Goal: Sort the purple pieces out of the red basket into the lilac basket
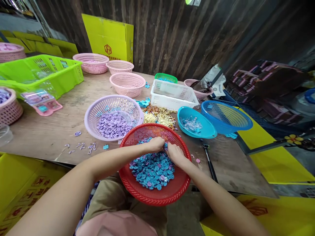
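A red basket [184, 178] rests at the table's front edge, over the lap, with many small round plastic pieces [150, 172] in it, mostly blue and some purple. Above this pile my left hand [157, 144] is closed, its fingertips pressed toward the other hand. My right hand [175, 154] is closed too and meets it at the basket's far side. Small blue and purple round pieces show where the fingers come together; the fingertips are partly hidden. Just behind on the left, a lilac basket [90, 123] contains purple round pieces [114, 125].
Behind the red basket lie yellow plastic frames [165, 120] and a white basket [169, 102]. A turquoise scoop-shaped basket [209, 131], a blue basket [221, 123] and a black-handled stick [210, 165] are right. Pink baskets [128, 86] and a lime crate [66, 83] stand left.
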`<action>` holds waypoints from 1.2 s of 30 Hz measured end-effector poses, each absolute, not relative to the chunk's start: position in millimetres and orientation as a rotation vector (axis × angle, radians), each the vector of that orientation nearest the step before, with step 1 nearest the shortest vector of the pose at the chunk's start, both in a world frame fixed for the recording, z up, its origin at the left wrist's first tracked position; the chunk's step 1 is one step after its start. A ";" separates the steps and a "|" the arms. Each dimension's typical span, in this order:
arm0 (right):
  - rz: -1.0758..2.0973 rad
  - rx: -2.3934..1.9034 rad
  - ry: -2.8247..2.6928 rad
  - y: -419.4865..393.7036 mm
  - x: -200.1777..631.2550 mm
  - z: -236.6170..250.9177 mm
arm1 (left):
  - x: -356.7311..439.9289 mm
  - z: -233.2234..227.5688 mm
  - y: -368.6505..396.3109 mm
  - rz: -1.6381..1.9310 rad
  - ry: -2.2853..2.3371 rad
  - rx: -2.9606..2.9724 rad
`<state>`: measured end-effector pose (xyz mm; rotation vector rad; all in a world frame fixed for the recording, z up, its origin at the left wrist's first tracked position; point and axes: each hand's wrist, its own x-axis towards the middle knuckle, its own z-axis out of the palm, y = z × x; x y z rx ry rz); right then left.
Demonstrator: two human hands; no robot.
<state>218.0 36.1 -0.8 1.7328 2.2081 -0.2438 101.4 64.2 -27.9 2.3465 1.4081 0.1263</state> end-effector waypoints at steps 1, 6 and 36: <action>-0.245 1.727 2.214 36.7 218.5 -0.9 | 101.2 -28.0 65.1 0.096 1.412 2.356; -0.373 1.801 2.247 38.0 228.9 5.9 | 89.8 -18.7 71.5 0.223 1.285 2.091; -1.999 1.647 2.417 40.9 264.8 33.8 | 98.4 -33.1 75.2 0.315 1.467 2.024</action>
